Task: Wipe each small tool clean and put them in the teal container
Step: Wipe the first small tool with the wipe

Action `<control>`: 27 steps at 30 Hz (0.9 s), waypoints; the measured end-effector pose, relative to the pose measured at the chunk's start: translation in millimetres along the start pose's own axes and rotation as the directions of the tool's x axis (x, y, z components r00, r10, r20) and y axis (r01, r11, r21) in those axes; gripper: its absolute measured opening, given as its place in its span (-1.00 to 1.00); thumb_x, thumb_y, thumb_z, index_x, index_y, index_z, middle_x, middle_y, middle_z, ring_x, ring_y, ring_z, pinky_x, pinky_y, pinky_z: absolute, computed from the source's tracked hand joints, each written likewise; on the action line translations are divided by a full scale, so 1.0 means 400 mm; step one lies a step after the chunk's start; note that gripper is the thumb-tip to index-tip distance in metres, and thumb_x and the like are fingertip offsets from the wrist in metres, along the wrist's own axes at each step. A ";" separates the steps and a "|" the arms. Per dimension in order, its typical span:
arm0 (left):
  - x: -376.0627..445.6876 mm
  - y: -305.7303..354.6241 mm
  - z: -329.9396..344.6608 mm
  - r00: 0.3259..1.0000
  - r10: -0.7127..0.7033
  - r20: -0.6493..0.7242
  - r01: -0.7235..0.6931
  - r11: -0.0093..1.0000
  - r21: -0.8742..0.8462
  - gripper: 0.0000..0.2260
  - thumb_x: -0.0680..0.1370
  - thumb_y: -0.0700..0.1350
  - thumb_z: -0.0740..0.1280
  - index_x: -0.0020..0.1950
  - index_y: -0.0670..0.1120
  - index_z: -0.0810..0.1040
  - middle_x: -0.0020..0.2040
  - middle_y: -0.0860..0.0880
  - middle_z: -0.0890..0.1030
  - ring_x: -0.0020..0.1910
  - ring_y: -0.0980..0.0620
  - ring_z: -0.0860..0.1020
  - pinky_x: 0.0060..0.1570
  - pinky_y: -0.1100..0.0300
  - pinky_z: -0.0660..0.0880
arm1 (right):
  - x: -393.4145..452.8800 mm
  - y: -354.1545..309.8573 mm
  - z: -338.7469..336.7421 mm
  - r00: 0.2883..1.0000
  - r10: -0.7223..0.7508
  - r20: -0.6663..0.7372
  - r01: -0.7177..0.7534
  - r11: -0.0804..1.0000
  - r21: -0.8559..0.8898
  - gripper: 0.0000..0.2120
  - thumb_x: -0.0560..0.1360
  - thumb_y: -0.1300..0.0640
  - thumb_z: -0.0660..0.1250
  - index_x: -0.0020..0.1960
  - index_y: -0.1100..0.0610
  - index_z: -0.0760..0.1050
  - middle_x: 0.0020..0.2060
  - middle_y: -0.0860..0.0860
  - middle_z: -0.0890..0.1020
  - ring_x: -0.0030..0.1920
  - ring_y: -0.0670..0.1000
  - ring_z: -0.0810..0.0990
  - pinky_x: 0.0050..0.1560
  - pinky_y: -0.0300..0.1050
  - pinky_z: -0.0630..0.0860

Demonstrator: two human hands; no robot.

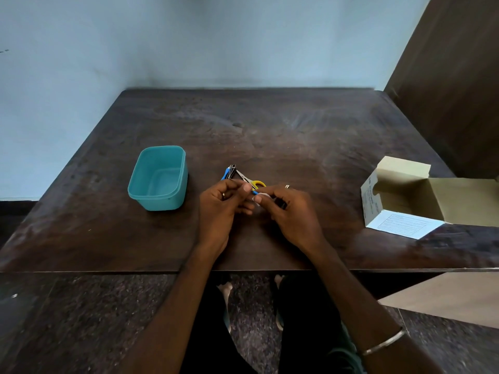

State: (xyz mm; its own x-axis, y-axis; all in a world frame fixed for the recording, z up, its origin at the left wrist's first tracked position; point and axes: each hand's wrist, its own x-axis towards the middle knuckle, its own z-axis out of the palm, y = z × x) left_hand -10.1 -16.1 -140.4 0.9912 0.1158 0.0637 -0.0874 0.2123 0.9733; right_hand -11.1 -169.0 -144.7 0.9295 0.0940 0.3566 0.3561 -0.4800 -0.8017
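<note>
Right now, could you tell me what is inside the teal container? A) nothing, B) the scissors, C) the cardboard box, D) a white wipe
A: the teal container shows only its bare floor, while the scissors lie on the table behind the hands, and the open cardboard box sits far to the right.

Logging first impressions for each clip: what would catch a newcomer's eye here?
The teal container stands out, empty, left of centre on the dark table. At the near middle, the left hand and right hand meet over small tools, with yellow-handled scissors just behind. An open cardboard box lies at the right.
</note>
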 end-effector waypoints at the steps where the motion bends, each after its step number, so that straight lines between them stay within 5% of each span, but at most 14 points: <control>1: 0.000 -0.002 0.000 1.000 0.009 -0.006 -0.009 1.000 0.008 -0.96 0.54 -0.24 0.40 -0.09 -0.19 0.64 -0.28 -0.18 0.68 -0.37 -0.04 0.60 -0.36 0.21 0.57 | 0.000 0.000 -0.001 1.000 0.012 0.007 -0.012 1.000 0.024 -0.92 0.53 0.15 0.43 0.00 0.07 0.70 -0.36 -0.37 0.59 -0.33 -0.26 0.56 -0.25 -0.43 0.34; 10: -0.001 -0.009 0.000 0.999 0.034 0.013 -0.034 0.998 0.050 -0.89 0.54 -0.23 0.39 -0.14 -0.26 0.66 -0.29 -0.19 0.65 -0.34 -0.03 0.58 -0.31 0.17 0.57 | -0.002 -0.010 -0.001 0.996 0.084 0.000 -0.084 0.990 0.114 -0.89 0.53 0.07 0.43 -0.17 -0.09 0.63 -0.37 -0.06 0.64 -0.46 -0.14 0.51 -0.35 -0.12 0.47; 14: 0.000 -0.008 0.001 1.000 0.016 -0.024 -0.015 0.999 0.035 -0.84 0.54 -0.20 0.41 -0.18 -0.28 0.64 -0.32 -0.14 0.65 -0.37 -0.03 0.59 -0.34 0.19 0.56 | -0.004 -0.010 -0.004 0.995 0.075 0.063 -0.082 0.989 0.121 -0.85 0.58 0.15 0.37 -0.16 -0.01 0.59 -0.36 -0.05 0.63 -0.48 -0.14 0.53 -0.39 -0.32 0.44; 27: -0.003 -0.003 0.003 1.000 0.021 -0.012 -0.021 0.998 0.052 -0.86 0.52 -0.20 0.44 -0.18 -0.25 0.66 -0.29 -0.17 0.67 -0.35 -0.04 0.58 -0.28 0.18 0.56 | -0.007 -0.007 -0.002 0.995 0.098 0.027 -0.101 0.990 0.103 -0.90 0.53 0.08 0.43 -0.10 0.09 0.67 -0.36 -0.02 0.67 -0.51 -0.07 0.57 -0.38 -0.26 0.47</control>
State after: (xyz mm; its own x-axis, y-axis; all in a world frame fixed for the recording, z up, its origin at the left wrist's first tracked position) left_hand -11.1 -17.8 -141.5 0.9879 0.1317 0.0818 -0.1026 0.1595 0.9818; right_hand -14.9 -168.8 -143.0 0.9623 0.0701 0.2629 0.2688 -0.3942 -0.8788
